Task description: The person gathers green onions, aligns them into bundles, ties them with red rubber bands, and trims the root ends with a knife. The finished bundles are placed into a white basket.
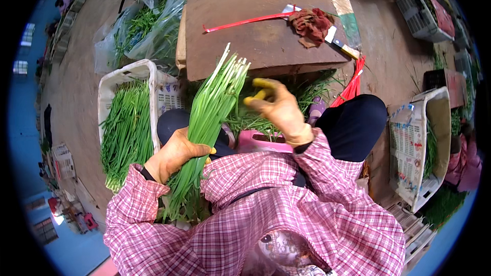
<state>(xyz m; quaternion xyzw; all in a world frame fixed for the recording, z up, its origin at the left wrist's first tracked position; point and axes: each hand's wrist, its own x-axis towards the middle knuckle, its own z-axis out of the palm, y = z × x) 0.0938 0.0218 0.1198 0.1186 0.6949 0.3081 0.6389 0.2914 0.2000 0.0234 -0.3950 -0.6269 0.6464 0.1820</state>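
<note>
My left hand [174, 155], in a worn rubber glove, grips a thick bunch of garlic chives [215, 99] around its lower leaves. The pale cut stem ends point up and away from me, and the leaf tips hang down by my lap. To the right of the bunch, my right hand [282, 109] is raised and slightly blurred. Its yellow-tipped fingers are curled but apart, with nothing seen between them. Below that hand, loose green leaves [249, 120] lie around a pink plastic container [264, 142] between my knees.
Ahead stands a low brown board table [238, 4] with a red strip [245, 22], a crumpled cloth [312, 25] and a knife [341, 46]. Red ties [351, 86] hang beside it. White crates [153, 99] flank me, the left one full of chives. A clear plastic bag [147, 42] holds greens.
</note>
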